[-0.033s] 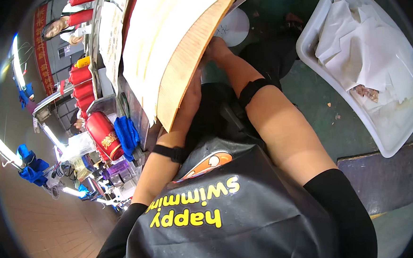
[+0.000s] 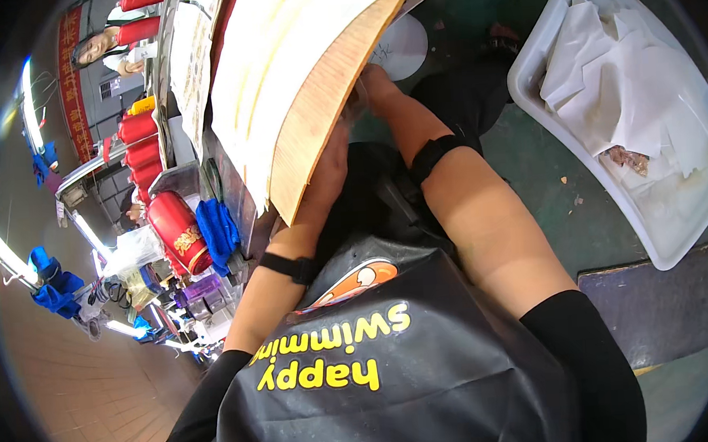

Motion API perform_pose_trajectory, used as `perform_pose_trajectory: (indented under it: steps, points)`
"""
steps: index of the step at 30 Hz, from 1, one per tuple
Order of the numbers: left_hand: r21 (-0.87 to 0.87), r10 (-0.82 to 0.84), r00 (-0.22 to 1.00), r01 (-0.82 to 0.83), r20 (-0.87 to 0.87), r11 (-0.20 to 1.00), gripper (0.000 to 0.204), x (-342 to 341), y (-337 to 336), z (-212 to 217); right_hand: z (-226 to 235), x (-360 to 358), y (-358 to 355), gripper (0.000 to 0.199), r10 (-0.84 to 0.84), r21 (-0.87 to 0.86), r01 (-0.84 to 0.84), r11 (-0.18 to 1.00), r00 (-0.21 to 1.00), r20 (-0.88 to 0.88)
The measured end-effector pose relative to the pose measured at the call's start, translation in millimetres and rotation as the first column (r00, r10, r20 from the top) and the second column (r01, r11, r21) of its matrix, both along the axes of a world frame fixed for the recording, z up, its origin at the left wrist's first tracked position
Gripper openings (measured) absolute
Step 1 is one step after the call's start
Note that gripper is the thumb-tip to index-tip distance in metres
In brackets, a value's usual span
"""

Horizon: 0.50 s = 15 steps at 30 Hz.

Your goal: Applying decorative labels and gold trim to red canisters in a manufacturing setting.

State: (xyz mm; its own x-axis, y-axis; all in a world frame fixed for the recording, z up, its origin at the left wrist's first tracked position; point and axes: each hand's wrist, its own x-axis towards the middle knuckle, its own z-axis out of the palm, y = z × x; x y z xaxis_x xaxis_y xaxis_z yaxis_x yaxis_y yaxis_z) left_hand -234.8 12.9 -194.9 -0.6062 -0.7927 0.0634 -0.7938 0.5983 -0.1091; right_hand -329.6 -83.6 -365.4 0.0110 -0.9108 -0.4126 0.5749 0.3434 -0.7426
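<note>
A wood-grained tabletop (image 2: pixel 304 139) covers part of both my hands, with a white sheet (image 2: pixel 260 73) lying over it. My left hand (image 2: pixel 332 161) is beneath the edge, its fingers hidden. Just beyond it my right hand (image 2: pixel 376 86) is close to the same edge, fingers turned away and blurred. Something pale and see-through shows faintly between the hands, too unclear to name. Across my lap hangs a black apron (image 2: pixel 395 364) with yellow lettering. Each forearm wears a black strap.
To the right stands a white plastic tub (image 2: pixel 585 150) holding crumpled white sheets (image 2: pixel 604 68). A dark board (image 2: pixel 659 308) lies below it. Leftward are a red canister (image 2: pixel 178 232), a blue cloth (image 2: pixel 219 237) and a cluttered worktable. A round white disc (image 2: pixel 400 48) is beyond my right hand.
My hands have shifted very slightly by the tabletop's edge. Everything else looks the same.
</note>
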Motion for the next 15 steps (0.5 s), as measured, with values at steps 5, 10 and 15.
perform_pose_trajectory:
  steps: [5, 10, 15]
  points:
    - [0.181, -0.161, 0.985, 0.146, 0.069, 0.973, 0.020, -13, 48, 77, 74, -42, 42, 0.045, -0.134, 0.143, 0.053, 0.988, 0.755, 0.642]
    - [0.246, -0.405, 0.914, 0.386, 0.029, 0.889, 0.035, -7, 63, 83, 96, -132, 107, 0.074, 0.037, -0.216, 0.109, 0.970, 0.818, 0.575]
    - [0.200, -0.502, 0.856, 0.517, -0.123, 0.832, 0.036, -25, 68, 85, 125, -179, 188, 0.076, -0.071, -0.196, 0.197, 0.960, 0.855, 0.514]
